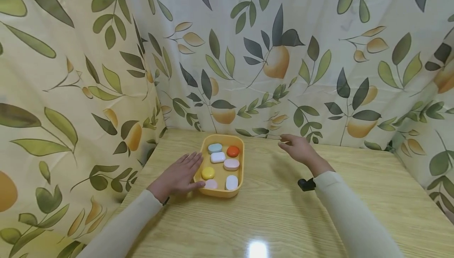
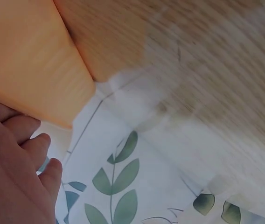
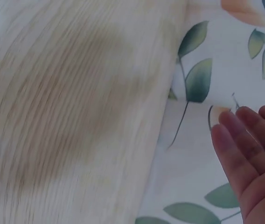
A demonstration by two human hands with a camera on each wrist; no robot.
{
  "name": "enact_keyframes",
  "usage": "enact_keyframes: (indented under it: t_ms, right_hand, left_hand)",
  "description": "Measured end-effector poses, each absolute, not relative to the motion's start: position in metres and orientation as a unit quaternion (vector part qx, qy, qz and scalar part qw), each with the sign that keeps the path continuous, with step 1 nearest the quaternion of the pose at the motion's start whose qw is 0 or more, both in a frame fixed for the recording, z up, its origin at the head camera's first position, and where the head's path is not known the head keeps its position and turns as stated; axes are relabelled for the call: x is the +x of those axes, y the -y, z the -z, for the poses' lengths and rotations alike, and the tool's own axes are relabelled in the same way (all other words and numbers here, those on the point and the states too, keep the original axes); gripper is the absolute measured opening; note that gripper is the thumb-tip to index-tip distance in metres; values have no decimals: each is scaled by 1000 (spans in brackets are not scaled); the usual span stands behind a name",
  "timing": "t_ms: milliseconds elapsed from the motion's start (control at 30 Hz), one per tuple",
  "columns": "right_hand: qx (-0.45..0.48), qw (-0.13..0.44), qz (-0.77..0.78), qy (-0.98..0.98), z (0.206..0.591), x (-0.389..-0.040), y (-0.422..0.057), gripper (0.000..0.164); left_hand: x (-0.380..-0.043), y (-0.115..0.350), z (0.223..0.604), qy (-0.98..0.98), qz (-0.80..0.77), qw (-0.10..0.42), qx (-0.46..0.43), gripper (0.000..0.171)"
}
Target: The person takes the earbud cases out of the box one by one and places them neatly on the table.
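Left hand: released, straight fingers touching the orange tray.
Rounded pieces: seven, in the tray, right of left hand.
Right hand: released, above the table.

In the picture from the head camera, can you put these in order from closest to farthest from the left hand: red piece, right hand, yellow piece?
From the left hand, in the head view:
1. Yellow piece: left side of the tray.
2. Red piece: far right part of the tray.
3. Right hand: off to the tray's right.
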State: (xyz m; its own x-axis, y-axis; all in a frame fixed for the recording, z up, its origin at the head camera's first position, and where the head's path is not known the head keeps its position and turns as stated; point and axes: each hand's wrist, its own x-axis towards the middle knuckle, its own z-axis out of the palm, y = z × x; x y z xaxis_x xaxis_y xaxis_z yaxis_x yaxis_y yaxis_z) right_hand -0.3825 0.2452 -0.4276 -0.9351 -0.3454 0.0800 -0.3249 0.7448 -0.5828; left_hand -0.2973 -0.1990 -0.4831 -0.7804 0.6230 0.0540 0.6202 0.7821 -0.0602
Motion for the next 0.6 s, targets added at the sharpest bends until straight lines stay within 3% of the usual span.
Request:
enact_keyframes:
  t_ms: [600]
  right_hand:
    - [-188, 90, 503, -839, 418, -396, -169, 49]
  left_hand:
    - [-293, 196, 484, 946, -18, 42, -320, 91]
